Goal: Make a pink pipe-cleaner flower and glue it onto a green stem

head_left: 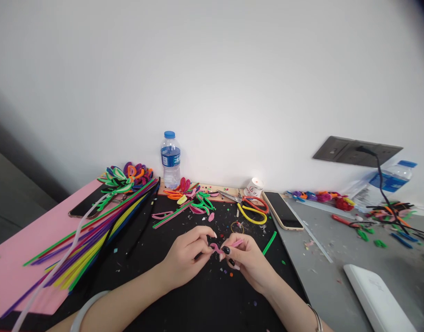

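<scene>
Between my two hands, over the black mat (156, 304), is a short pink pipe cleaner (217, 249) with a bend in it. My left hand (189, 256) pinches one end between thumb and fingertip. My right hand (242, 258), with dark nails, grips the other part; a straight pink end sticks out above its fingers. A green pipe cleaner piece (270, 243) lies just beyond my right hand. Past the hands are scissors (253, 212) with red and yellow handles and a pile of pink and green bent pipe cleaners (198, 203).
A bundle of long coloured pipe cleaners (104, 240) lies at left on pink board (14, 263). A water bottle (170, 159), a paper cup (253, 187) and a phone (283, 211) stand or lie along the back. A white power bank (378, 297) rests at right, below a cabled wall socket (357, 151).
</scene>
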`<act>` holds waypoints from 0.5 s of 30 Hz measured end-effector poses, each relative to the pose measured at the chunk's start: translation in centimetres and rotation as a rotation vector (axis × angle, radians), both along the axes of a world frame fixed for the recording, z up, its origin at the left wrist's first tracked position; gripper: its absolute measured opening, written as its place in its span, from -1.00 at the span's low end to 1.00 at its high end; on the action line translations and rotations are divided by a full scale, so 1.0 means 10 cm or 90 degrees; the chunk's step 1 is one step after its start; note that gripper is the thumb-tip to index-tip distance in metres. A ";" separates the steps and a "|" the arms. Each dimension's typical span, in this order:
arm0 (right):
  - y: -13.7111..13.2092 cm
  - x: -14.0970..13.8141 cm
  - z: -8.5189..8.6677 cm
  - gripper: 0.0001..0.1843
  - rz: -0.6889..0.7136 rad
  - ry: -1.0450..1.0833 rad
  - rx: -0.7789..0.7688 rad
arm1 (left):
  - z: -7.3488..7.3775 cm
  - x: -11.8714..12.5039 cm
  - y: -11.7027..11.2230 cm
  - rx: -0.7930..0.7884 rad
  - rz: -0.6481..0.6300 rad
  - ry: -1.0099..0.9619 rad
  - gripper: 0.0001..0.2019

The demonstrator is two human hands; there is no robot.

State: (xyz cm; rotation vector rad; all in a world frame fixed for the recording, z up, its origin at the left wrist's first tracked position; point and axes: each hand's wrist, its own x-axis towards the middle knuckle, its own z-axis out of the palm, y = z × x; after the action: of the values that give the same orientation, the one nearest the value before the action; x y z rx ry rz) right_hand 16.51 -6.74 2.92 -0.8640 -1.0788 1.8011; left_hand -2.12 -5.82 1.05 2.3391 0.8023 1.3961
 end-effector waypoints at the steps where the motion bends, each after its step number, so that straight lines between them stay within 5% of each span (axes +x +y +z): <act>1: 0.00 0.00 0.00 -0.85 -0.005 -0.001 0.001 | 0.00 0.00 0.00 0.000 -0.001 0.000 -0.85; 15: 0.02 0.01 0.01 -0.91 -0.033 -0.035 0.054 | -0.03 0.00 0.03 0.020 0.016 -0.007 -0.83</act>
State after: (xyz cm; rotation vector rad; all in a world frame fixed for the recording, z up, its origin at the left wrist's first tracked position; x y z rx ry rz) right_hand 16.62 -6.54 2.97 -0.8862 -1.1497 1.6850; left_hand -2.16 -5.50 0.76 2.3494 0.8155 1.4411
